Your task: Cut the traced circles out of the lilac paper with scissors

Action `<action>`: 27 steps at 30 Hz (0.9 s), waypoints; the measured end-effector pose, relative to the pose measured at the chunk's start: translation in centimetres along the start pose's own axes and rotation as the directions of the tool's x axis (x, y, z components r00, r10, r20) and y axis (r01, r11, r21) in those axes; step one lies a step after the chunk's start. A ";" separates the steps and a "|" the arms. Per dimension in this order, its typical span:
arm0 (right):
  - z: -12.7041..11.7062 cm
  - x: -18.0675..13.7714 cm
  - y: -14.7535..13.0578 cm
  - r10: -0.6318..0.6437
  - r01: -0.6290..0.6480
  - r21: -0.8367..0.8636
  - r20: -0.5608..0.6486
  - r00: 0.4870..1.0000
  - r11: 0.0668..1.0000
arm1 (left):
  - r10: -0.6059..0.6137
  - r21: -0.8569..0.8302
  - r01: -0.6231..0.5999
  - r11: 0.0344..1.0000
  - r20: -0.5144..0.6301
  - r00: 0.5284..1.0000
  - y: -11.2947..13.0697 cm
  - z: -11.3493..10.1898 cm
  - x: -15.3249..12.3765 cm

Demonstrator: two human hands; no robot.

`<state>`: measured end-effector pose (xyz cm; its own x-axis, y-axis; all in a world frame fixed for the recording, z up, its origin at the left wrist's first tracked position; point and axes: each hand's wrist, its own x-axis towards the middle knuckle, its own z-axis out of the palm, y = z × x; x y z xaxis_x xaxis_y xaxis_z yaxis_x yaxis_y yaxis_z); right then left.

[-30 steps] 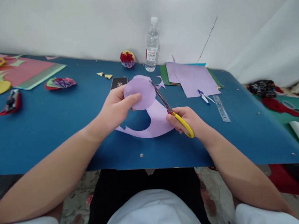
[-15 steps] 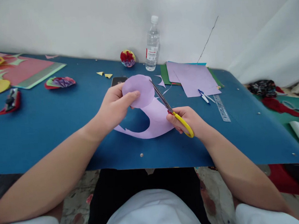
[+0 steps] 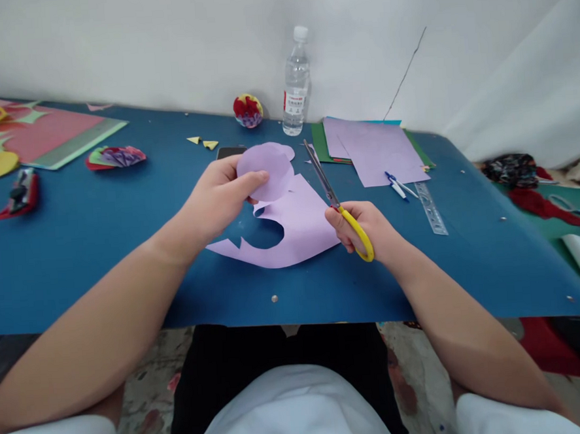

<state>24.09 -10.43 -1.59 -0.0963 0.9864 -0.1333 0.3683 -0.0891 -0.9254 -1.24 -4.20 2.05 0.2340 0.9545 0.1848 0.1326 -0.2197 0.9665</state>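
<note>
- Left hand (image 3: 220, 192): pinched the lilac disc (image 3: 267, 158) near its left edge, thumb on top, fingers behind. Such a hold presumably kept it flat and its right rim clear.
- Behind the disc, the rounded edge of another lilac piece (image 3: 289, 152) poked out (whether I gripped that too, I could not tell).
- Right hand (image 3: 378, 230): curled around the yellow handles of the scissors (image 3: 337, 203), blades pointing up and away from me, tips just beside the paper and apart from it. That angle, I judged, kept the points off my left fingers.
- Disc location: raised over the table (image 3: 98, 222), partly above the cut lilac sheet (image 3: 307, 219), whose curved gaps faced left.
- A phone (image 3: 230, 152) lay behind the left hand, partly hidden.
- Paper stack (image 3: 381, 149), pens (image 3: 395, 187) and ruler (image 3: 432, 211) lay to the right, likely so placed to leave elbow room.
- Water bottle (image 3: 294, 89): upright near the wall, probably safest there from a knock.
</note>
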 end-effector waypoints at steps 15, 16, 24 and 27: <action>0.2 0.6 0.7 0.043 -0.044 0.025 0.008 0.999 0.999 | -0.127 0.341 0.193 0.920 -0.207 0.970 -3.9 -5.8 5.8; 0.2 0.6 0.7 0.046 -0.047 0.025 0.014 0.999 0.999 | -0.155 0.313 0.216 0.925 -0.207 0.966 -4.3 -5.7 6.4; 0.2 0.7 -0.1 0.042 -0.043 0.037 0.026 0.999 0.998 | -0.140 0.443 0.173 0.880 -0.108 0.984 -5.1 -2.7 13.0; 0.1 0.9 0.1 0.039 -0.040 0.039 0.022 0.999 0.998 | -0.097 0.538 0.148 0.830 -0.121 0.988 -5.2 -1.7 15.3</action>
<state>23.91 -9.59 -1.85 -0.1017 0.9789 -0.1772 0.3355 -0.1339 -0.9325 -0.01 11.88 0.19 0.1019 0.9887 0.1099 0.6624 -0.1499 0.7340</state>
